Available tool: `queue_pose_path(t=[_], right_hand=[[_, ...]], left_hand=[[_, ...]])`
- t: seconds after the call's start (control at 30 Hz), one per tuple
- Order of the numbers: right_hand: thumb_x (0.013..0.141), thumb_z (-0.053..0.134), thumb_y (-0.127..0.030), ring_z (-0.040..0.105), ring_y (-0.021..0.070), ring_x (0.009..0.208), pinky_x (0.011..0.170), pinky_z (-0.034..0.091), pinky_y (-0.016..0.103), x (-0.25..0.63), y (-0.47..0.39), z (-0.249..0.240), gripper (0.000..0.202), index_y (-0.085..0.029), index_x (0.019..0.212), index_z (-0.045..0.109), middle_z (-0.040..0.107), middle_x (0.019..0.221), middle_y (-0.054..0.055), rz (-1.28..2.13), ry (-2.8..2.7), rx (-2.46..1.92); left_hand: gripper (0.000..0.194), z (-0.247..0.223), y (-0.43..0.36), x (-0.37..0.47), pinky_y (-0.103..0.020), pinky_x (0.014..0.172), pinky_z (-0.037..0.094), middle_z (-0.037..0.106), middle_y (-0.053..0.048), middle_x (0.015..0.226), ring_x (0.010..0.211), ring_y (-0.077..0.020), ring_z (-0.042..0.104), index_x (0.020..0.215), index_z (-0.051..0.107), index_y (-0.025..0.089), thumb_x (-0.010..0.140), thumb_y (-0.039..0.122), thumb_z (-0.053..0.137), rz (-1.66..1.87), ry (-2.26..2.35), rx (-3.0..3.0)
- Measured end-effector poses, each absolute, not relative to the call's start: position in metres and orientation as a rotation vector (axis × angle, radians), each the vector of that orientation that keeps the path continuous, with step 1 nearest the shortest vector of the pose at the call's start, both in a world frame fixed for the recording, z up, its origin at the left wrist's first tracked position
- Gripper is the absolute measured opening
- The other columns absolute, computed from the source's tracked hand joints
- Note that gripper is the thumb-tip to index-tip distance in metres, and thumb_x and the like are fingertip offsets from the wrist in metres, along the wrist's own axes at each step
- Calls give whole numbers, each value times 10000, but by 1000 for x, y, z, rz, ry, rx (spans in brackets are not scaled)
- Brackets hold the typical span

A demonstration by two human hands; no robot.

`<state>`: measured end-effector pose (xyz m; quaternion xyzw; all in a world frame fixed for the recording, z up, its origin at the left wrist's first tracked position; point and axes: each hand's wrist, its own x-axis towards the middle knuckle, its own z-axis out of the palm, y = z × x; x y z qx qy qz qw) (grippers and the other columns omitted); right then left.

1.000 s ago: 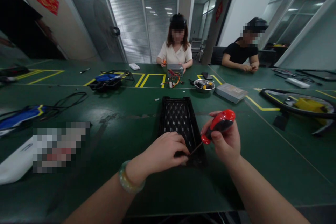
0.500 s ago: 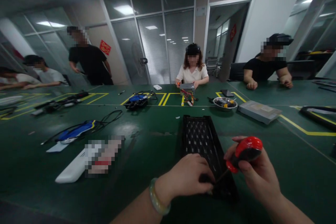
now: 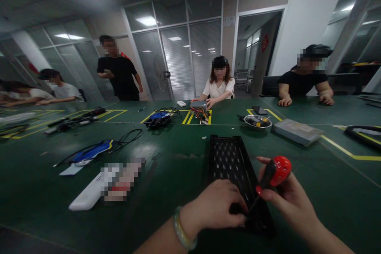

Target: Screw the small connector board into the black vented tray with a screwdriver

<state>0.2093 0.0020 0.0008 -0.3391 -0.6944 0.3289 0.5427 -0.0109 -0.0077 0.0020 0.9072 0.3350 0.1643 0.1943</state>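
My right hand [image 3: 290, 196] is closed round the red and black handle of a screwdriver [image 3: 276, 171]. Its shaft slants down to the left, toward the fingertips of my left hand [image 3: 222, 206]. The tip is hidden in shadow there. My left hand, with a bangle on the wrist, reaches over the near end of a black perforated tray-like panel [image 3: 228, 154]. Its thumb and fingers are pinched at the panel's lower part; a small dark thing shows between them, too dim to name.
On the left lie a white rectangular case [image 3: 89, 194] and a blue pouch with black cables [image 3: 93, 151]. Beyond the panel stand a metal bowl [image 3: 258, 126] of small parts and a flat grey metal box [image 3: 297, 131]. Across the table a person handles a wired metal box [image 3: 199, 106].
The screwdriver handle has tipped more upright and its shaft now shows. My left hand stays at the panel. The person opposite has shifted the wired box to the left.
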Motion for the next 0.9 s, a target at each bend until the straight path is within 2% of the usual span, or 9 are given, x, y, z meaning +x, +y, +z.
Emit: queue_pose_path(t=[0.1, 0.17, 0.3, 0.4, 0.6, 0.77, 0.9], right_hand=[[829, 728, -350, 632, 142, 823, 742, 538, 202, 211, 2, 0, 410, -295, 1204, 572, 635, 936, 16, 795, -1653, -813], [897, 640, -369, 631, 145, 846, 723, 531, 202, 211, 0, 2, 347, -298, 1225, 551, 652, 960, 26, 868, -1651, -798], [990, 449, -386, 589, 130, 754, 552, 483, 184, 211, -3, 7, 346, -288, 1322, 471, 661, 998, 48, 1049, -1614, -772], [982, 488, -367, 567, 106, 689, 534, 468, 168, 211, -3, 7, 343, -288, 1315, 476, 667, 972, 34, 1027, -1600, -796], [914, 629, -355, 659, 140, 856, 764, 550, 201, 210, 2, 4, 306, -271, 1192, 531, 685, 933, 24, 902, -1636, -826], [852, 702, -365, 659, 128, 755, 679, 558, 191, 208, 5, 8, 227, -260, 1003, 569, 671, 859, -3, 871, -1610, -813], [824, 732, -358, 651, 123, 731, 669, 551, 187, 207, 5, 8, 251, -255, 987, 571, 663, 828, -10, 859, -1585, -812]], left_hand=[[206, 2, -8, -11, -285, 912, 418, 705, 9, 966, 960, -167, 636, 972, 728, 242, 813, 374, 729, 459, 944, 2548], [202, 1, -8, -12, -281, 915, 415, 700, 9, 973, 967, -164, 631, 966, 726, 242, 814, 374, 731, 468, 942, 2551], [196, 0, -7, -12, -276, 905, 408, 693, 23, 996, 967, -152, 619, 960, 723, 251, 810, 375, 738, 472, 947, 2561], [201, -1, -6, -12, -273, 889, 405, 693, 30, 982, 952, -147, 617, 955, 723, 253, 805, 385, 743, 481, 943, 2564], [213, -5, -6, -12, -266, 888, 404, 688, 33, 976, 955, -146, 617, 953, 722, 258, 791, 392, 755, 515, 953, 2535], [214, -5, -6, -11, -269, 894, 403, 688, 29, 973, 959, -150, 615, 946, 717, 254, 786, 391, 757, 511, 951, 2534], [195, -5, -6, -11, -270, 884, 403, 688, 33, 961, 956, -150, 610, 932, 717, 259, 786, 383, 753, 506, 956, 2531]])
